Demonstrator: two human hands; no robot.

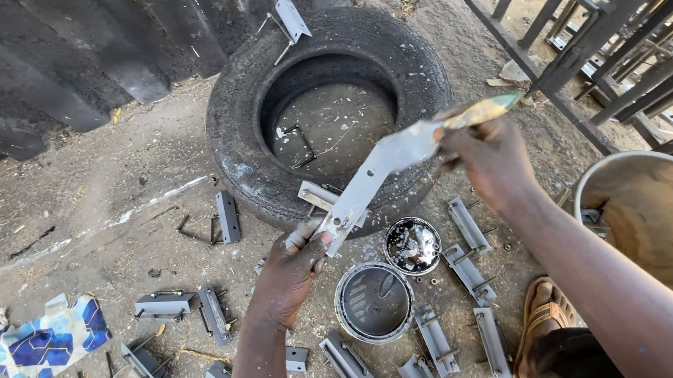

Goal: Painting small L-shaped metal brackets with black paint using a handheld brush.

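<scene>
Near the middle of the frame the left hand (294, 265) is closed around the lower end of a long grey metal bracket (374, 175), holding it slanted so that its upper end rises toward the right. At the upper right the right hand (490, 156) grips a paint-smeared brush (476, 113), fingers wrapped round its handle, with the brush lying against the upper end of the bracket. Just below the bracket, on the dirt ground (96, 211), stands an open paint can (374, 302) with dark grey paint inside, and its lid (412, 245) lies just beside it, up and to the right. Behind the hands, in the upper centre, a worn black tyre (231, 117) lies flat, with another bracket resting on its far rim. Many similar grey brackets (431, 339) are scattered over the ground around the can, along the bottom and to the left. A blue and white patterned scrap (39, 347) sits at the lower left. At the right edge is a large metal bucket (623, 167), and a sandalled foot (535, 321) shows at the lower right.
</scene>
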